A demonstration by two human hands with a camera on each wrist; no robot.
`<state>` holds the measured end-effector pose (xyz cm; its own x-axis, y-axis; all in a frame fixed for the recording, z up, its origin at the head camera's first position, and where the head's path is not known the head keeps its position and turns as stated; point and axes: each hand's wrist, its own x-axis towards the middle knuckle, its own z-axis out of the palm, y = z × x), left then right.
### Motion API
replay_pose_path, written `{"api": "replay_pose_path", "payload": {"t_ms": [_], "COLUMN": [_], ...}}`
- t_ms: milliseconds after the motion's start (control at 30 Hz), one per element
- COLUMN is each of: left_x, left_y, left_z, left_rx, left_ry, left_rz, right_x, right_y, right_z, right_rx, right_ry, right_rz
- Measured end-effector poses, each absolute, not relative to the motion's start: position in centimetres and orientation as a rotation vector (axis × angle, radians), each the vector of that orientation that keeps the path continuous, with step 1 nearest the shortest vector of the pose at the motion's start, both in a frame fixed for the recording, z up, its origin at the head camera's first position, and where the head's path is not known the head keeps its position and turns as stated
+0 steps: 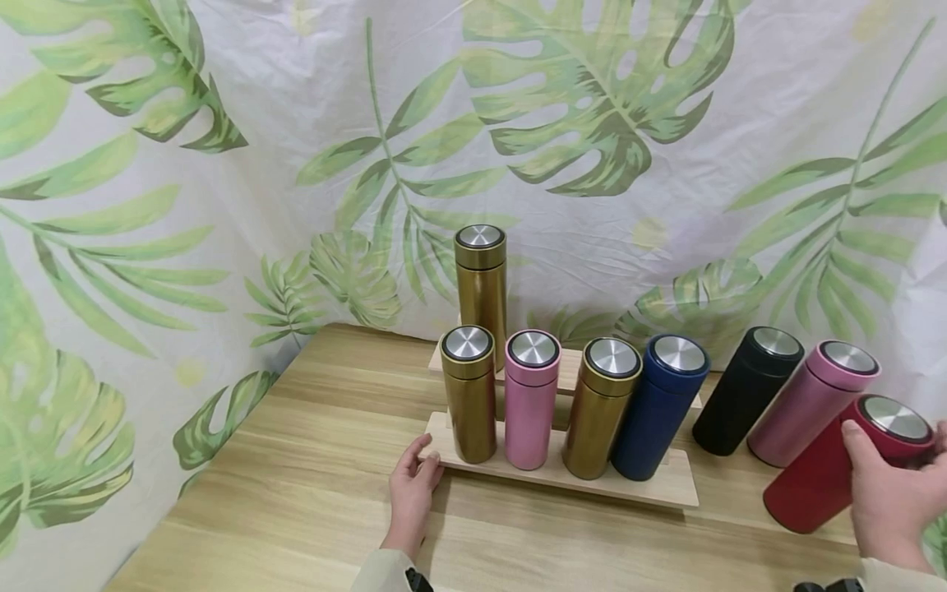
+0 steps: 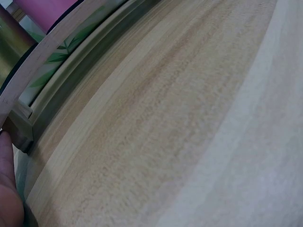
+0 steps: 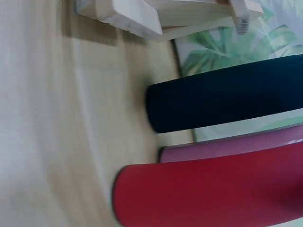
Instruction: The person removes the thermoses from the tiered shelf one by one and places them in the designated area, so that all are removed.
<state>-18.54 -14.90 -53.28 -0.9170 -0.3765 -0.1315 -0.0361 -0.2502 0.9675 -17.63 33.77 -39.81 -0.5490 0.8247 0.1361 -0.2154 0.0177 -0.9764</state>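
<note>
Red flask [image 1: 810,485] gripped to the right of the wooden rack [image 1: 672,487]

We see the right hand [image 1: 898,497] clamped round the red flask near its lid [image 1: 898,418], while the left hand [image 1: 413,485], well apart, pinches the rack's left corner. Only the head view shows us the brushed-metal top of that lid. The right wrist view adds a striped label [image 3: 242,24] on the rack; the left wrist view, a foot [image 2: 20,130] under its shelf. Smooth cylindrical flasks [image 1: 528,421] stand on pale wood. We notice a streaky-grained table [image 1: 296,436] and a creased, leaf-printed cloth [image 1: 311,49].
</note>
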Motion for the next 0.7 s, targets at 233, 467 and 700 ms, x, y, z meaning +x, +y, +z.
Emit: {"api": "replay_pose_path", "payload": {"t_ms": [233, 467, 700], "left_x": [-18.5, -18.6, -18.6], "left_y": [-14.9, -15.0, -14.9], "left_z": [-53.2, -53.3, -53.4], "left_rx": [0.504, 0.507, 0.510], "left_ry": [-1.766, -1.777, -1.798], "left_rz": [-2.271, -2.265, -2.237], "right_x": [-17.3, -17.7, -19.4], "right_y": [33.6, 31.6, 27.9], "right_z": [-36.3, -32.8, -31.1], "right_rx": [-0.665, -0.567, 0.077], "right_ry": [-1.654, -1.758, -1.020], "right_rz": [1.651, 1.519, 1.872]}}
